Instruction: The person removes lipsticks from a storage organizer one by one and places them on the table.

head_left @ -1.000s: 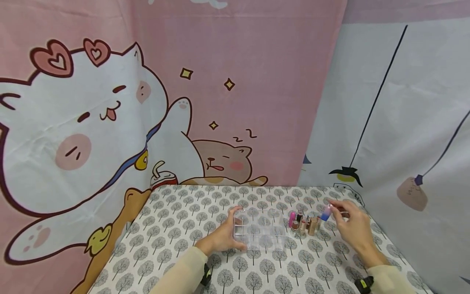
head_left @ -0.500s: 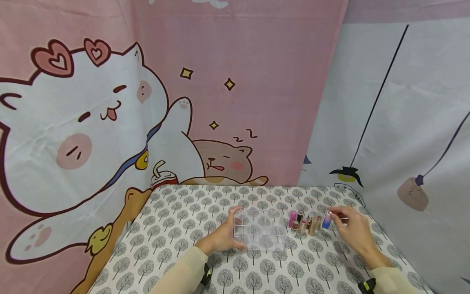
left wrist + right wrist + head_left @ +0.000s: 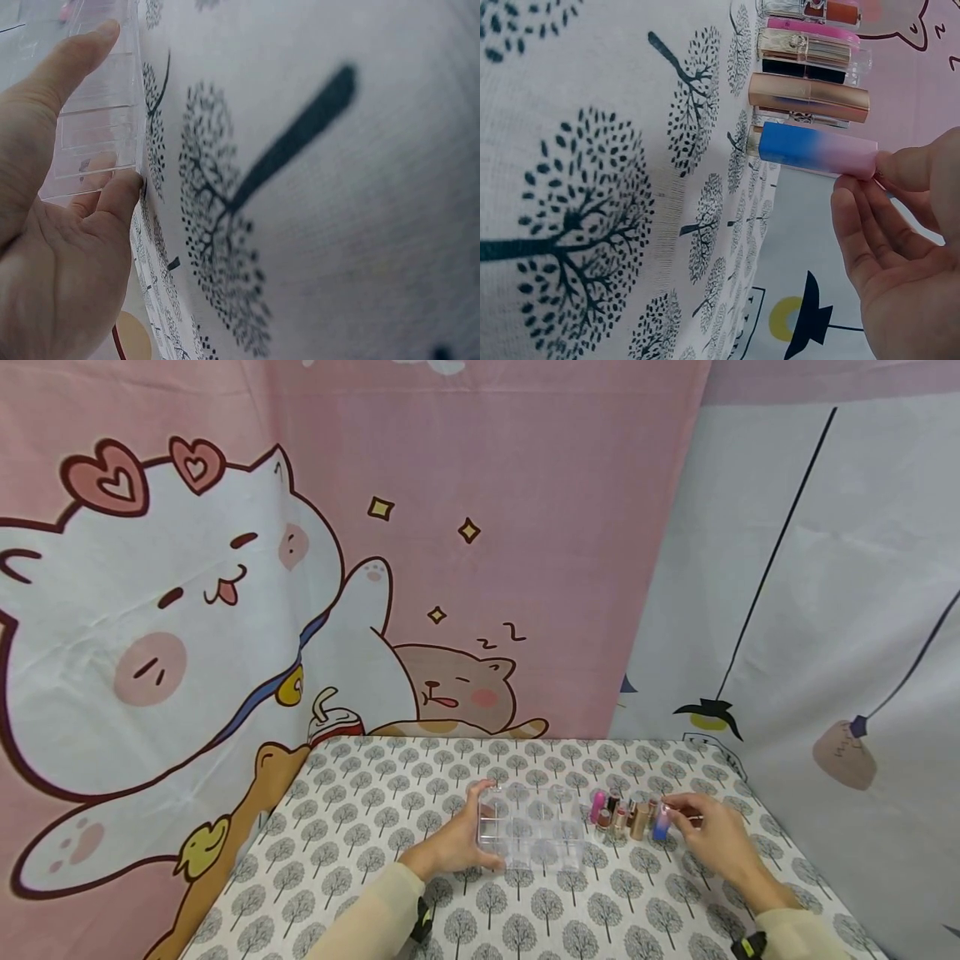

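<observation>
My left hand [image 3: 456,842] grips the left end of a clear plastic box [image 3: 542,853] with divided compartments, thumb at its near corner and fingers at the far one. In the left wrist view, the thumb and fingertips of the left hand [image 3: 64,247] lie against the clear walls of the box [image 3: 94,97]. To the right, my right hand [image 3: 712,828] pinches the top of a blue-to-pink lipstick tube [image 3: 661,825]. Seen from the right wrist, this tube [image 3: 810,148] stands upright with its base close to the cloth, beside a rose-gold lipstick [image 3: 810,96].
Several other lipsticks stand grouped between the box and the right hand, among them a bright pink one [image 3: 597,806] and a gold one [image 3: 639,822]. A tree-patterned cloth [image 3: 375,893] covers the table. Cartoon-printed curtains [image 3: 540,568] hang behind it.
My right hand has brought the blue-to-pink tube down and slightly left, beside the grouped lipsticks, and the tube has gone from tilted to upright. The left hand and the box have stayed put.
</observation>
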Demonstrator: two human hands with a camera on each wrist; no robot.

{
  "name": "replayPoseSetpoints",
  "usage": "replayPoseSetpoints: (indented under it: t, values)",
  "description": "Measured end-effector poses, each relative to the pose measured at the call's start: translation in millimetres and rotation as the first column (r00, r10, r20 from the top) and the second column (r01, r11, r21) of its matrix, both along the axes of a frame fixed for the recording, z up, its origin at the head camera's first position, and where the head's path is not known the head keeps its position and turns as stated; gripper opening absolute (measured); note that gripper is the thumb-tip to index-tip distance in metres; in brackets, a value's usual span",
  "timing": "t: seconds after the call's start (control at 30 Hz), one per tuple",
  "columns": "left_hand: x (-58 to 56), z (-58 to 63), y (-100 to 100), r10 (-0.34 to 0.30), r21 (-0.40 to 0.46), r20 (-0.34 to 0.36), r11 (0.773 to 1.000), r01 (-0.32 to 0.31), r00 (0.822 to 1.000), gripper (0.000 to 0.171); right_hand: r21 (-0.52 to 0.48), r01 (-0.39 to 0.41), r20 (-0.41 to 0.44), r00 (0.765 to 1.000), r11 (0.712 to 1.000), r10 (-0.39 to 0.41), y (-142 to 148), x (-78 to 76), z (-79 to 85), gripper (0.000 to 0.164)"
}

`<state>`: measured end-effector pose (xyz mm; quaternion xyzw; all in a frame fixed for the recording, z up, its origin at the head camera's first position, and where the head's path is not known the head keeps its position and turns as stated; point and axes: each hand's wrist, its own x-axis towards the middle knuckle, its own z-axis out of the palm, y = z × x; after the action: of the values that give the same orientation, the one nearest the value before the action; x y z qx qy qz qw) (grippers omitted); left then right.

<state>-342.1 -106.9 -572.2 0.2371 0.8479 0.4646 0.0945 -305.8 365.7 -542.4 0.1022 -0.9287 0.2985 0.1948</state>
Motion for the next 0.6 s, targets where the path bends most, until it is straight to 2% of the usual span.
replayPoseSetpoints:
  t: [0.27, 0.6]
  values:
    - [2.2, 0.8, -0.9, -0.004, -0.011, -0.005, 1.0, 0.004, 1.0, 0.143, 0.04, -0.009, -0.019, 1.0, 0.999, 0.01, -1.1, -2.8, -7.6, 0.025]
    - [1.7, 2.4, -0.3, -0.007, -0.015, -0.005, 1.0, 0.007, 1.0, 0.143, 0.047, -0.006, 0.006, 1.0, 0.999, 0.006, -1.2, -4.0, -6.2, 0.022]
